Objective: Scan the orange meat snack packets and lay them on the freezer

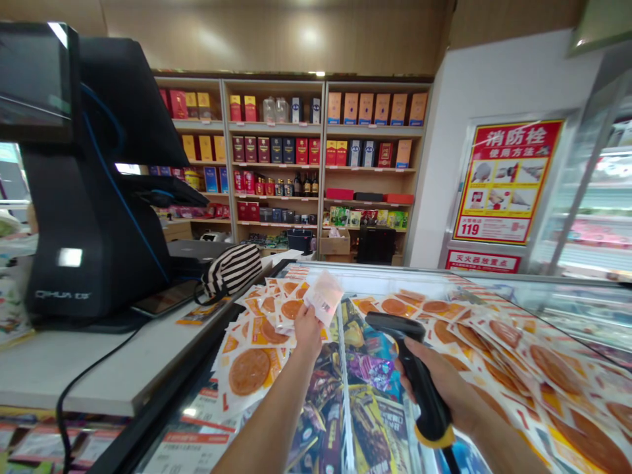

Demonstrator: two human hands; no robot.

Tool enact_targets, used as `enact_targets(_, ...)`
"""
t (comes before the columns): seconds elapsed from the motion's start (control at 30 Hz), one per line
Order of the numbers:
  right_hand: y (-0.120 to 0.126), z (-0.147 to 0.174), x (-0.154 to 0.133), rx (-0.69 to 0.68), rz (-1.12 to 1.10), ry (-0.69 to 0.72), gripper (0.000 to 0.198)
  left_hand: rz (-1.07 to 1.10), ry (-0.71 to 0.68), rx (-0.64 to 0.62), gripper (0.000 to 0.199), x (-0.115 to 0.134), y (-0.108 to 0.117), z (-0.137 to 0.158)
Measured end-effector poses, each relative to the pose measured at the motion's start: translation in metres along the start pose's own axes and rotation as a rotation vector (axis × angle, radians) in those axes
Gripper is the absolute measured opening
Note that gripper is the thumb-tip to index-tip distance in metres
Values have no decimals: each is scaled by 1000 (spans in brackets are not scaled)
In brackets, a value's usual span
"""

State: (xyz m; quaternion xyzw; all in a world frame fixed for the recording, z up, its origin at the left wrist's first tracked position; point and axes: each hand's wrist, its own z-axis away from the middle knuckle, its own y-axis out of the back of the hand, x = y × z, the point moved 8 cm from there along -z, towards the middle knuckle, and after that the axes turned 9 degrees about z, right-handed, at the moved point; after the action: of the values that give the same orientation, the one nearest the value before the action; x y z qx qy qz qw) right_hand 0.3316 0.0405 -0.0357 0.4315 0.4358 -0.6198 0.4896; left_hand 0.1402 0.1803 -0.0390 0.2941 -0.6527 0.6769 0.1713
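My left hand [308,329] pinches a flat plastic food packet [324,297], its pale printed back with a barcode facing me. In my right hand [434,375] is a black barcode scanner [419,388] with a yellow band at its lower end; its head points left toward the packet, a gap apart. Under my left hand lies a pile of clear packets with round orange-brown slices [249,372]. More such packets [557,368] spread in overlapping rows on the right. Both piles rest on the glass top of a freezer [375,271].
Wrapped ice creams [368,421] show through the freezer glass. At left, a black checkout terminal [93,230] stands on a white counter [99,362], beside a striped pouch [232,271]. Behind are shelves [276,128] of boxed goods and a red fire hydrant sign [508,181].
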Motion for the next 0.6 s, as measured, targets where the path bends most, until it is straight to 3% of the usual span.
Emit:
enact_targets(0.5, -11, 6, -2, -76, 21, 53, 26, 32, -2, 13, 17, -2, 4, -2)
enact_targets(0.6, -4, 3, -4, -39, 28, 53, 27, -44, -65, 25, 16, 6, 5, -7)
